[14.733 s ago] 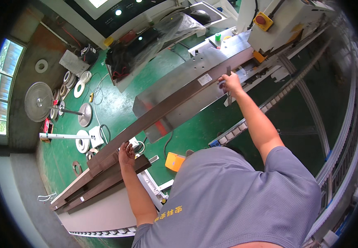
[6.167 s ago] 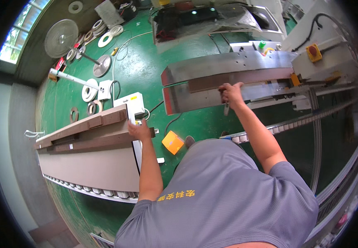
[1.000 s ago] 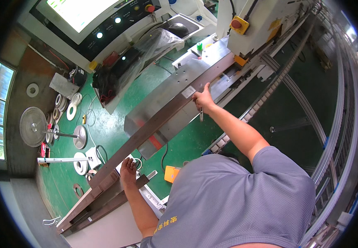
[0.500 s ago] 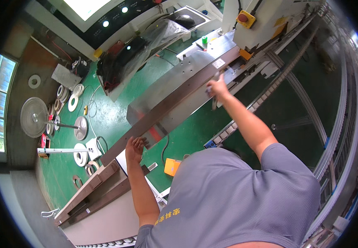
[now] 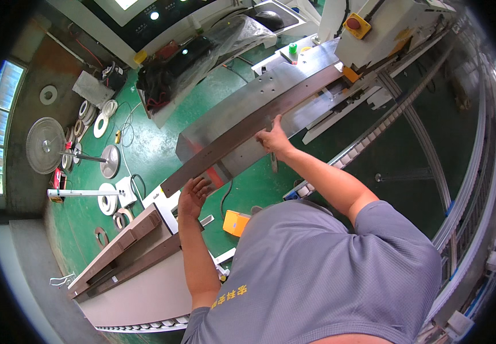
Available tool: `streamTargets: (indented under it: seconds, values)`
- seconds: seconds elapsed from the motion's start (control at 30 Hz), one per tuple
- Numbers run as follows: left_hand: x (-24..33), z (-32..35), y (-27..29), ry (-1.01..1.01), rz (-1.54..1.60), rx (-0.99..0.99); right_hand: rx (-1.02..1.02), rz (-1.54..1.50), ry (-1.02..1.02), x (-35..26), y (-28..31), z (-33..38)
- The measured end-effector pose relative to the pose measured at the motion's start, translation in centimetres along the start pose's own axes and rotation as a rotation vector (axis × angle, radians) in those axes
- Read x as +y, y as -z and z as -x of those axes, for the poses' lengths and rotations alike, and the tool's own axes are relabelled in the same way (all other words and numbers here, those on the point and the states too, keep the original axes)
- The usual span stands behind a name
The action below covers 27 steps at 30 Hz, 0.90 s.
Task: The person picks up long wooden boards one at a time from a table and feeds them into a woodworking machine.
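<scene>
A long dark brown board (image 5: 236, 137) lies slantwise along a steel machine bed (image 5: 219, 123), its far end close to the machine head. Near the board's lower left end is my left hand (image 5: 193, 198), fingers spread and curved at its edge; it is not wrapped round anything. My right hand (image 5: 275, 139) is at the board's near edge, about midway along. A narrow grey tool (image 5: 274, 163) sticks out below the right hand, held in its closed fingers; its exact kind I cannot make out.
More brown boards (image 5: 125, 243) lie on a pale stack (image 5: 139, 298) at lower left. A red stop button on a yellow box (image 5: 357, 24) sits on the machine head (image 5: 385, 40). Roller rails (image 5: 368, 135) run at right. A fan (image 5: 47, 146) and tape rolls (image 5: 102, 125) stand left.
The brown board has slid up and to the right toward the machine head. My right hand has come down and left along it; my left hand has shifted slightly right, fingers more spread.
</scene>
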<state>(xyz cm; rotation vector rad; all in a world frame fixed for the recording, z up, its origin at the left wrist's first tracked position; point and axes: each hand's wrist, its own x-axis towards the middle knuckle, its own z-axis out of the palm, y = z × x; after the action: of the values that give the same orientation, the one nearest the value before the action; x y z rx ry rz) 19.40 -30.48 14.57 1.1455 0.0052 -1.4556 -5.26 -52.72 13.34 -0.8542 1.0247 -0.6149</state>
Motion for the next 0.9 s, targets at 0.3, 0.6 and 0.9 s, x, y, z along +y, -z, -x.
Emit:
streamTargets:
  seconds: [0.3,0.6,0.9]
  values:
    - [0.3,-3.6,-0.8,0.116,0.136,-0.050,0.021,-0.204,-0.024,-3.7,7.9,-3.6]
    - [-2.9,-8.1,-7.3,0.133,0.098,-0.242,-0.045,0.220,0.090,2.0,-2.1,1.2]
    - [-9.4,0.9,-2.5,0.032,0.022,0.006,-0.231,-0.122,-0.148,0.1,2.6,-4.6]
